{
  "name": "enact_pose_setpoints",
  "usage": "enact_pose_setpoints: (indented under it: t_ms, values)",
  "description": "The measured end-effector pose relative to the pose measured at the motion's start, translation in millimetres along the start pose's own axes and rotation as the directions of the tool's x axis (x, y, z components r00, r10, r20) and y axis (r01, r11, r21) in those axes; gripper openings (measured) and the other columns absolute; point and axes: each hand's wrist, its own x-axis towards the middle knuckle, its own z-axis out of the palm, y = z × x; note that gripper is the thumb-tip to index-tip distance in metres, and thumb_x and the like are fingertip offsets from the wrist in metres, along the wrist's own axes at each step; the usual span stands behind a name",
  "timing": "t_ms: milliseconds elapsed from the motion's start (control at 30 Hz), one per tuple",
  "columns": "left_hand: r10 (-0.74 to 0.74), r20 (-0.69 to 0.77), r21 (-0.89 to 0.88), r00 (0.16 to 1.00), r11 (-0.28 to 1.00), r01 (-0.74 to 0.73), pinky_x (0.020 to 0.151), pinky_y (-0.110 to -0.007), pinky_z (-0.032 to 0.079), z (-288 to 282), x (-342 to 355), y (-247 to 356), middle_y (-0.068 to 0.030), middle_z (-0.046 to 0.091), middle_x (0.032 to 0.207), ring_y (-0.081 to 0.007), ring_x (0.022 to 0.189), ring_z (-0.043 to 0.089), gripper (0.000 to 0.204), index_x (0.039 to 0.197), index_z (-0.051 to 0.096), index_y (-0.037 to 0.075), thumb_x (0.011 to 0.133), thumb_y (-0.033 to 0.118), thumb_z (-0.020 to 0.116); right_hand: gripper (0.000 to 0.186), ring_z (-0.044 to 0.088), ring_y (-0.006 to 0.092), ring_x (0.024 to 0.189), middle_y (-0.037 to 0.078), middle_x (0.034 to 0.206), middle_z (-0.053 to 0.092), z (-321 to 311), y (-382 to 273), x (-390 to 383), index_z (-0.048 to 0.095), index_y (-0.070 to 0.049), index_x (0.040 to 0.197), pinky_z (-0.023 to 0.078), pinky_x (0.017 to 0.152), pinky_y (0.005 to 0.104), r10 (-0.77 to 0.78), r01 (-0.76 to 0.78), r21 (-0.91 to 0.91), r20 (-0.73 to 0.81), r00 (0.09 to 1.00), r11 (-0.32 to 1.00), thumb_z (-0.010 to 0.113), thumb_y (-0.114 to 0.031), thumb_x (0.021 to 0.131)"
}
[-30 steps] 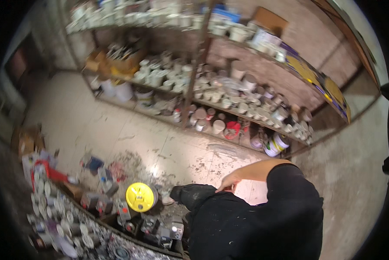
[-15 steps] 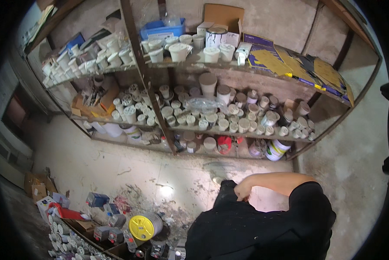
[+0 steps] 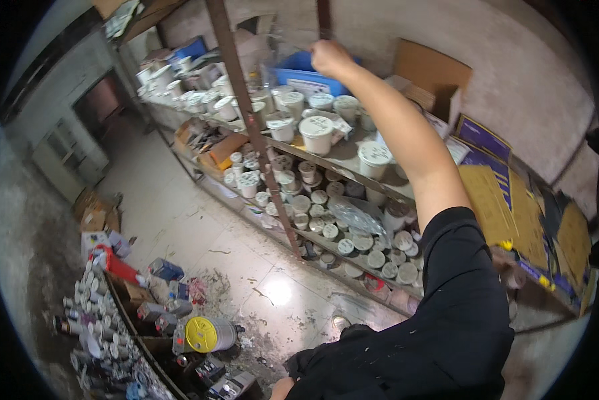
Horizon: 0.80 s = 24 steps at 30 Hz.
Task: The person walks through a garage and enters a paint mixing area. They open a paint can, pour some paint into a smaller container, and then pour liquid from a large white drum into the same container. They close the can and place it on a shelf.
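Note:
My right hand is stretched up to the top shelf, over the blue plastic bin. Its fingers are closed on what looks like a clear plastic bag, thin and see-through, which spreads to the hand's left above the bin. White lidded tubs stand along the shelf in front of the bin, below my forearm. Of my left hand just a small part shows at the lower edge, beside my dark clothing; its fingers are hidden.
Lower shelves hold many lidded tubs and a clear plastic bag. A rusty upright post divides the rack. Flattened cardboard lies at the right. A yellow-lidded bucket and metal cans stand on the stained floor.
My right hand has risen from beside my body to the blue bin and closed on the clear plastic. The view has turned and come nearer the rack. Part of my left hand now shows.

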Motion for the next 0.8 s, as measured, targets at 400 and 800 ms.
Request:
enact_pose_setpoints:
  t_ms: [400, 800]
  values:
    - [-0.096, -0.183, 0.006, 0.978, 0.995, 0.099, 0.089, -0.054, 0.057, 40, -49, 87, -0.0251, 0.076, 0.102, -0.0447, 0.098, 0.073, 0.047, 0.097, 0.079, 0.0, 0.095, 0.041, 0.056, 0.053, 0.063, 0.0361, 0.124, 0.019, 0.131, 0.067, 156, 256, 166, 0.061, -0.007, 0.139, 0.05, 0.107, 0.0466, -0.325, 0.358, -0.295, 0.156, 0.933, 0.886, 0.075, -0.014, 0.088]
    - [-0.19, -0.209, -0.088, 0.959, 0.981, 0.175, 0.085, -0.054, 0.059, 23, -49, 121, -0.022, 0.077, 0.101, -0.0426, 0.097, 0.074, 0.045, 0.096, 0.08, 0.001, 0.098, 0.038, 0.055, 0.018, 0.061, 0.0217, 0.06, 0.009, 0.077, 0.059, 132, 257, 191, 0.056, -0.003, 0.104, 0.05, 0.053, 0.0373, -0.199, 0.184, 0.074, 0.333, 0.922, 0.98, 0.063, 0.0, 0.088]
